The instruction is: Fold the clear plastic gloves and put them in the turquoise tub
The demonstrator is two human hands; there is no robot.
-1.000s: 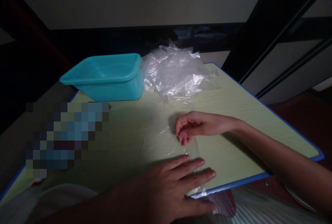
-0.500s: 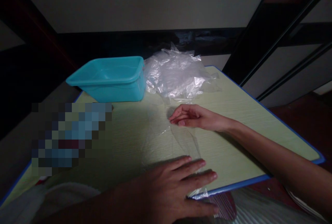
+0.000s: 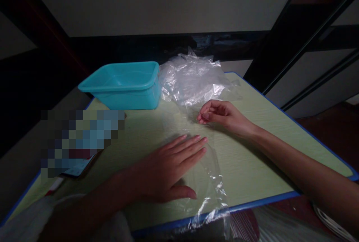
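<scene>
A clear plastic bag (image 3: 207, 171) lies flat on the table, its near end hanging over the front edge. My left hand (image 3: 171, 165) rests palm down on the bag, fingers stretched forward and thumb apart. Beyond it to the right, my right hand (image 3: 217, 115) has its fingers curled and thumb pressed to the fingertips at the bag's far part. Whatever lies between those fingertips is too small to make out. Behind both hands sits a crumpled heap of clear plastic bags (image 3: 193, 79).
A turquoise plastic basin (image 3: 126, 98) stands at the back left of the yellow-green table (image 3: 252, 174), which has a blue edge. A partly pixelated flat object (image 3: 81, 167) lies at the left. A wall rises behind the table.
My left hand has moved forward, away from the front edge, uncovering the bag's near end. My right hand has shifted slightly forward and right, its thumb now closer to the fingers.
</scene>
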